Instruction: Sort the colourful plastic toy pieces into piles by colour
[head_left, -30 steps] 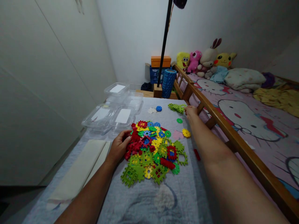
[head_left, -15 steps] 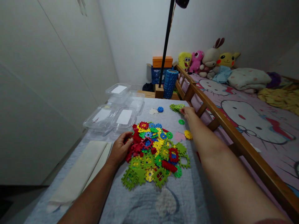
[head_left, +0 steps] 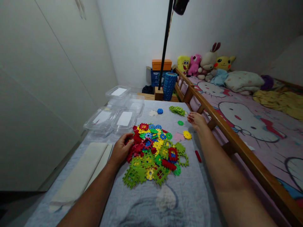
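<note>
A mixed heap of plastic building pieces [head_left: 157, 146], red, yellow, blue and green, lies mid-table. At its left edge my left hand [head_left: 121, 148] rests against the red pieces [head_left: 137, 142], thumb and fingers apart; its fingertips are partly hidden. Past the heap on the right, a row of light green lattice pieces [head_left: 177, 110] lies flat on the cloth. My right hand [head_left: 196, 120] hovers just right of it, fingers loosely bent and nothing visible in them. Nearby are a green disc [head_left: 180, 123], a yellow disc [head_left: 187, 135], a blue disc [head_left: 160, 111] and a red stick [head_left: 198, 156].
Clear lidded plastic boxes [head_left: 124, 119] with white labels stand at the back left. A folded cream cloth [head_left: 79, 175] lies along the left side. The wooden bed rail [head_left: 213, 116] runs close along the right edge, and a black pole [head_left: 164, 47] stands beyond the table.
My right hand has let go of the green lattice pieces and drawn back to the right, nearer me. The red stick is now uncovered. My left hand stays by the heap; the view has shifted slightly.
</note>
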Demonstrator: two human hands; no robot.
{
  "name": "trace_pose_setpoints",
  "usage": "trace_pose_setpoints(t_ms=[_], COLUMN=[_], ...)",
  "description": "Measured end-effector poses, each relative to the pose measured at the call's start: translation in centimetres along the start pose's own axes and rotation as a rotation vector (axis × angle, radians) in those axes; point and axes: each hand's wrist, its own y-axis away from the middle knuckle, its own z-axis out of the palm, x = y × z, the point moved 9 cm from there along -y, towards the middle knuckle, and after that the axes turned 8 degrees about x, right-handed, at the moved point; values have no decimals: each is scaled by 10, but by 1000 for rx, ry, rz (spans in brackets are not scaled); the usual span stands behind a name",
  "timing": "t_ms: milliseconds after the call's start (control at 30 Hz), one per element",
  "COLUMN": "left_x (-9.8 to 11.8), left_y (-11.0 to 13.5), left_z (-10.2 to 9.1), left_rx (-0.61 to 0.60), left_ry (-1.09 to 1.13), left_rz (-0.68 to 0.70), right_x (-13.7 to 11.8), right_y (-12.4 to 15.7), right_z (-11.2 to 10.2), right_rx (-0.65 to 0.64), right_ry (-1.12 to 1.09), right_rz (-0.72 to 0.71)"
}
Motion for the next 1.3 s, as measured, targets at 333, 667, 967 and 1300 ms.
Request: trace_pose_setpoints(t_ms=[333, 667, 967, 1300], left_x=[8, 8, 2, 7], left_y=[1, 1, 0, 0], left_z=[1, 0, 2, 1], left_rx=[-10, 1, -16, -5], left_ry=[-29, -48, -41, -43], left_rz=[49, 64, 52, 61], right_x=[27, 37, 43, 33], right_y=[146, 197, 197, 199], right_z=[20, 19, 18, 12], right_rx=[-399, -479, -431, -372], right_ry=[334, 591, 581, 540], right_rz=[-155, -439, -514, -590])
